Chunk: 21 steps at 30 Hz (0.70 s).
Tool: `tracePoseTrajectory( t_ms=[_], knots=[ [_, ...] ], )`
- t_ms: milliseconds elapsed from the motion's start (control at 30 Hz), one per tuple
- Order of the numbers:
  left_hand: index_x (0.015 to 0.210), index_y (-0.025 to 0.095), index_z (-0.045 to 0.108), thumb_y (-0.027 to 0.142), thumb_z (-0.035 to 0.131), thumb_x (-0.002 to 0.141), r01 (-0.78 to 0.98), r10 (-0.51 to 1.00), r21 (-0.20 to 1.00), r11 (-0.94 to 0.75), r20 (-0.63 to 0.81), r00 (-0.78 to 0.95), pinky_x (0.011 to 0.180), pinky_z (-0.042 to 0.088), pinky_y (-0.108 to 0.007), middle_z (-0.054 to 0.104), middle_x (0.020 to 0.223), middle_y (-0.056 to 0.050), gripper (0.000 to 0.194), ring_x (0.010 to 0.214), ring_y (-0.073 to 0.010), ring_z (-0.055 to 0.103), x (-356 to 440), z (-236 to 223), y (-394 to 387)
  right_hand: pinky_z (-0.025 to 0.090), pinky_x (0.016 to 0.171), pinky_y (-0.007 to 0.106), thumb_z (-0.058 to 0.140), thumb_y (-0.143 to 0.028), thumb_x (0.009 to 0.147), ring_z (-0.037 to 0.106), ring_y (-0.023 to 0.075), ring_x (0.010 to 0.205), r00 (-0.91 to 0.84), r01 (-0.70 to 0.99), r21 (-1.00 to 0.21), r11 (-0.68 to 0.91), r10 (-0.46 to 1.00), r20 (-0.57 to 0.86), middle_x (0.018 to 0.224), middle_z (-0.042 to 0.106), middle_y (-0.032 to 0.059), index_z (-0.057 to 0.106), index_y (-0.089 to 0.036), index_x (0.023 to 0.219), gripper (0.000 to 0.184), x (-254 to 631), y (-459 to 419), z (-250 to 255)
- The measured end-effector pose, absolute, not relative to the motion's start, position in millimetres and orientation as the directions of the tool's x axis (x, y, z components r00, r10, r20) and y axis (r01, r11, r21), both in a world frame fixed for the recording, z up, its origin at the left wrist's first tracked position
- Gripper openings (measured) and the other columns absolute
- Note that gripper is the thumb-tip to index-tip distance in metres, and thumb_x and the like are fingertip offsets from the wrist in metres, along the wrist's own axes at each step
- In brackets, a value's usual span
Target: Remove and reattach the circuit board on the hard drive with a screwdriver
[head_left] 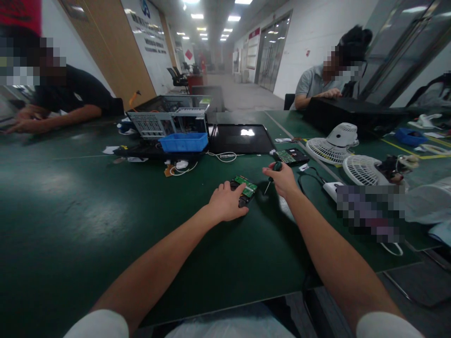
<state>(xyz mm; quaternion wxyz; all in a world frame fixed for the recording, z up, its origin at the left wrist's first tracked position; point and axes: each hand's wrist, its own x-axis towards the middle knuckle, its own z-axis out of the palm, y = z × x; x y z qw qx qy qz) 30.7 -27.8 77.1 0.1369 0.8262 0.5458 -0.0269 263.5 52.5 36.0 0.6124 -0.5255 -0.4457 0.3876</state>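
Observation:
On the green table lies a hard drive [249, 187] with its green circuit board facing up. My left hand [227, 202] rests over its near left side, fingers and thumb around its edges, covering part of it. My right hand [283, 180] is closed around the dark green handle of a screwdriver [277, 167]. The screwdriver's thin shaft slants down to the left, its tip just right of the hard drive and apart from it. A second hard drive [291, 156], also board side up, lies farther back, beyond my right hand.
An open computer case [169, 123] stands at the back, a blue tray [183, 142] before it. Right of it lies a black panel [241, 138]. White fans [333, 149] and a power strip [333, 188] sit to the right. Two people sit across the table.

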Motion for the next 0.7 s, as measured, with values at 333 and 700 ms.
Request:
tracePoseTrajectory(
  t_ms=[333,700],
  knots=[
    [0.161,0.037,0.033,0.071,0.062,0.082,0.897,0.881,0.213,-0.387,-0.203,0.428,0.108,0.041,-0.055,0.034,0.162,-0.016,0.091,0.14,-0.0467,0.042,26,77,-23,0.058,0.077,0.033,0.086,-0.043,0.067,0.07,0.0198,0.092,0.277,-0.048,-0.982,0.181,0.947,0.161,0.093,0.067,0.001,0.061,-0.023,0.093,0.041,253,50,40],
    [0.162,0.037,0.035,0.059,0.067,0.085,0.765,0.748,0.275,-0.582,-0.188,0.636,0.121,0.031,-0.05,0.02,0.172,-0.01,0.087,0.154,-0.0418,0.028,12,81,-18,0.03,0.043,0.027,0.062,-0.074,0.082,0.038,0.0115,0.048,0.188,-0.328,-0.932,0.152,0.978,0.093,0.06,0.044,-0.0046,0.047,-0.026,0.077,0.051,252,35,81]
  ],
)
